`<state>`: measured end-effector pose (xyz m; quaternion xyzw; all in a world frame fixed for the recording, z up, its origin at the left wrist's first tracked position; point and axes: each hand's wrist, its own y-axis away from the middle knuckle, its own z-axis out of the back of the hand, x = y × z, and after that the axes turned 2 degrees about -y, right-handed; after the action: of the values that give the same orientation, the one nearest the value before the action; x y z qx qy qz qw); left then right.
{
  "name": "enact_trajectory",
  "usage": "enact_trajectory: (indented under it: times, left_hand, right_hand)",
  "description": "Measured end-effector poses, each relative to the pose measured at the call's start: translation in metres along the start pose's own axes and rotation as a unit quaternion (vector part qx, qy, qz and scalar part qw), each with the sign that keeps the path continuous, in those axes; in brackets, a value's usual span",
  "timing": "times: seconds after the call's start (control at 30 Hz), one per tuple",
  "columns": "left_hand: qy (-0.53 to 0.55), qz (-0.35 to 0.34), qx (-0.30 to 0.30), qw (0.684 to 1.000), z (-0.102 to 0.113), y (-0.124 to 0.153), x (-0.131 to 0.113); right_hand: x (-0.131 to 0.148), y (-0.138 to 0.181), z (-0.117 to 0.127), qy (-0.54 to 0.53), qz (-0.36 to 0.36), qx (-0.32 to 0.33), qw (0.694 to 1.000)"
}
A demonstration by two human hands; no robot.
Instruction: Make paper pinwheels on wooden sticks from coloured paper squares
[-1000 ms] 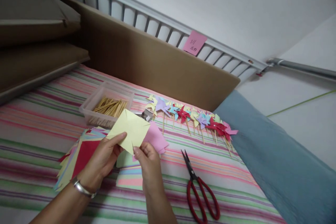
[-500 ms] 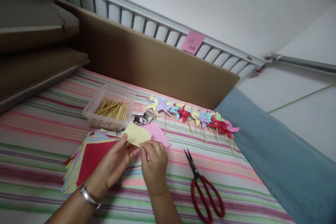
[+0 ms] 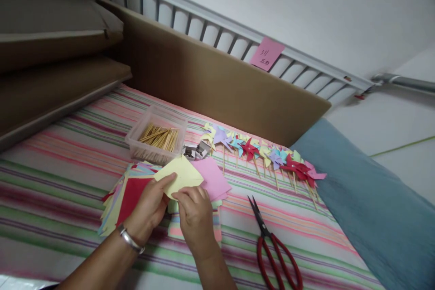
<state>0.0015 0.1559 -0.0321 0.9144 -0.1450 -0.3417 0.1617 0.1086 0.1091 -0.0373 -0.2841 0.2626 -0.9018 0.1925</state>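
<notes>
Head view: a striped cloth [image 3: 68, 172] carries pointed paper pinwheels [image 3: 265, 153] along its back edge. A clear plastic box [image 3: 144, 152] of wooden sticks [image 3: 158, 138] stands toward the cloth's back-left corner; red-handled metal scissors [image 3: 266, 232] lie toward its right edge. Left hand [image 3: 154, 204] and right hand [image 3: 195, 213] pinch a thin yellow paper square [image 3: 181, 173] above its middle.

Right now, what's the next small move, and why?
Probably use the right hand to bend the nearest corner of the yellow sheet toward its middle: the left hand supports the sheet, the right pinches its near edge, and the pinwheels on the striped cloth have bent blades.
</notes>
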Motion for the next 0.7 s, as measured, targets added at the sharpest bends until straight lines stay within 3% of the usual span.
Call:
enact_trajectory:
  times: [0.23,0.37,0.53,0.63,0.7]
  left_hand:
    - [-0.028,-0.009,0.004,1.000,0.001,0.001,0.005]
    - [-0.049,-0.005,-0.017,0.999,-0.005,0.004,0.008]
    - [-0.088,-0.017,-0.014,0.996,-0.013,0.008,0.009]
    - [-0.103,-0.024,-0.007,0.994,-0.014,0.009,0.010]
    - [-0.099,-0.029,-0.010,0.995,-0.013,0.007,0.011]
  right_hand:
    - [-0.005,0.001,0.012,-0.042,-0.039,0.039,0.998]
    - [-0.011,0.002,0.020,-0.126,-0.135,0.012,0.983]
    - [-0.011,0.000,0.022,-0.228,-0.262,0.008,0.938]
    - [-0.011,-0.001,0.023,-0.248,-0.279,0.020,0.927]
    - [-0.011,-0.002,0.025,-0.219,-0.265,0.023,0.939]
